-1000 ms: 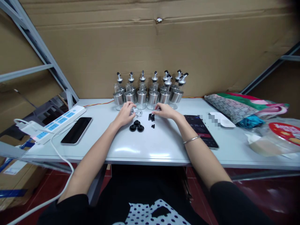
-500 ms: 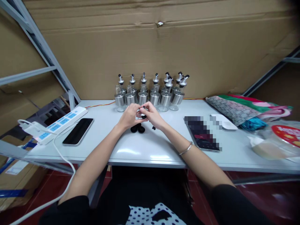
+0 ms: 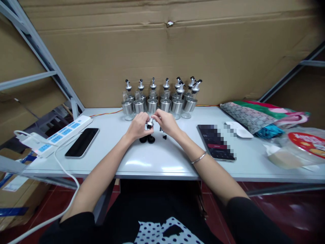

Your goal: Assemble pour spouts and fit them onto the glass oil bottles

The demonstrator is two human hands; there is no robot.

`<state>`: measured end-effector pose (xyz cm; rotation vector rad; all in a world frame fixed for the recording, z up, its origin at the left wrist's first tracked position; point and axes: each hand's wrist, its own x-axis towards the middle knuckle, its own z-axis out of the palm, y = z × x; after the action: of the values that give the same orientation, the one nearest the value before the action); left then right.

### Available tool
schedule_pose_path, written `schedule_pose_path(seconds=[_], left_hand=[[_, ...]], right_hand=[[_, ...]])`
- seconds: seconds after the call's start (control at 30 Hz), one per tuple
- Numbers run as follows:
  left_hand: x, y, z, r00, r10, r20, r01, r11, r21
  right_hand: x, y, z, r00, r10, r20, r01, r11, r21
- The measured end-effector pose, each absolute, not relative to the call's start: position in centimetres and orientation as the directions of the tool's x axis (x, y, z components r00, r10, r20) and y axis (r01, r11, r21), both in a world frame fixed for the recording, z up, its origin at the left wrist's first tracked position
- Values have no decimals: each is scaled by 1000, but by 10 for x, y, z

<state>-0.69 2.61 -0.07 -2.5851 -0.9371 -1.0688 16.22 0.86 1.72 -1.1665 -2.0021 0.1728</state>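
Between both hands, above the table, is a silver pour spout (image 3: 150, 122) with a black stopper at its lower end. My left hand (image 3: 137, 126) is closed round the spout's lower part from the left. From the right, my right hand (image 3: 167, 122) pinches its upper end, and the fingers partly hide it. Black round stoppers (image 3: 151, 139) lie on the table just below my left hand. Small black pieces (image 3: 165, 137) lie under my right hand. Behind the hands stand several glass bottles with steel sleeves (image 3: 165, 105); some back ones and two front ones at the right carry spouts.
A white power strip (image 3: 64, 134) with a cable and a dark phone (image 3: 82, 142) lie on the left of the table. To the right are another phone (image 3: 215, 142), a white flat device (image 3: 238, 130), a patterned bag (image 3: 250, 117) and a plastic-wrapped container (image 3: 291, 152). Cardboard (image 3: 162, 51) stands behind.
My hands have tilted and moved slightly apart, so the silver spout between them now shows. My right fingers have shifted up to its tip. The whole view has shifted a little.
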Motion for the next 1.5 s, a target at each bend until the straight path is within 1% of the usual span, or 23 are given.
schedule_pose_path(seconds=[0.1,0.2,0.37,0.5,0.57,0.67,0.77,0.87,0.97,1.03,1.1,1.17,1.2,1.3,1.37,1.43,1.5], left_hand=[[-7,24,1,554,463,692,588,-806,68],[-7,23,1,552,462,695,553,-826,110],[-8,23,1,516,503,693,554,-813,178],[-7,25,-1,498,478,724,548,-820,165],[-8,27,-4,499,454,738,553,-823,133],[-8,30,-8,501,413,760,546,-833,93],[-8,33,-12,493,374,786,534,-843,67],[-8,33,-11,479,365,798,581,-814,23],[-10,31,-6,464,383,799,631,-776,5],[-12,30,-3,448,409,795,656,-755,19],[-14,29,0,428,442,789,678,-734,44],[-14,28,1,408,474,780,689,-721,78],[-14,28,2,403,487,775,689,-719,93],[-13,27,2,415,505,756,672,-731,119],[-13,27,2,436,509,742,657,-743,124],[-12,27,2,451,512,731,647,-752,128],[-12,27,1,455,515,727,642,-755,133]], right_hand=[[160,7,18,-272,785,557,715,552,-430],[159,5,18,-305,758,577,707,586,-396],[160,5,15,-356,744,565,685,619,-384],[158,6,16,-329,774,541,709,581,-400],[158,6,17,-310,802,511,698,557,-450],[157,6,18,-300,840,451,608,533,-589],[157,7,16,-318,876,364,423,474,-772],[153,7,15,-343,904,254,232,344,-910],[150,4,18,-348,920,180,112,232,-966],[151,3,22,-368,912,183,81,227,-970],[158,2,27,-394,894,212,122,279,-952],[169,3,32,-424,880,213,230,332,-915],[175,4,34,-441,877,190,299,343,-890],[193,7,37,-498,866,48,506,335,-795],[201,10,38,-518,853,-59,609,320,-726],[207,12,37,-511,848,-138,655,281,-701],[209,14,36,-503,846,-178,649,233,-724]])
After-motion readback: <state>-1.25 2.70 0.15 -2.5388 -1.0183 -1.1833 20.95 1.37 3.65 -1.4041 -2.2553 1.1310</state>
